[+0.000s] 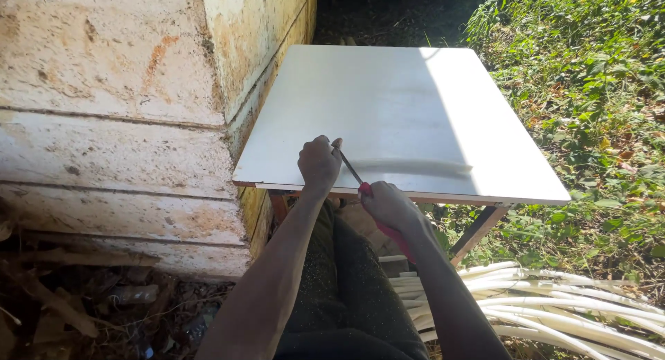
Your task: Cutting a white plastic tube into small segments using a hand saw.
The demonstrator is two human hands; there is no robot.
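A white table (388,90) stands in front of me, and a short white pipe piece (422,167) lies along its near edge. My left hand (318,162) is closed over the left end of that pipe piece. My right hand (389,205) grips a red-handled tool (365,189) just off the table's front edge. The tool's thin dark blade (350,168) slants up and left to the pipe end at my left hand. Where the tip touches is hidden by my fingers.
A rough stone block wall (111,110) runs close along the table's left side. A bundle of several long white pipes (554,304) lies on the ground at lower right. Grass and weeds (596,90) fill the right; dry leaves (83,297) lie at lower left.
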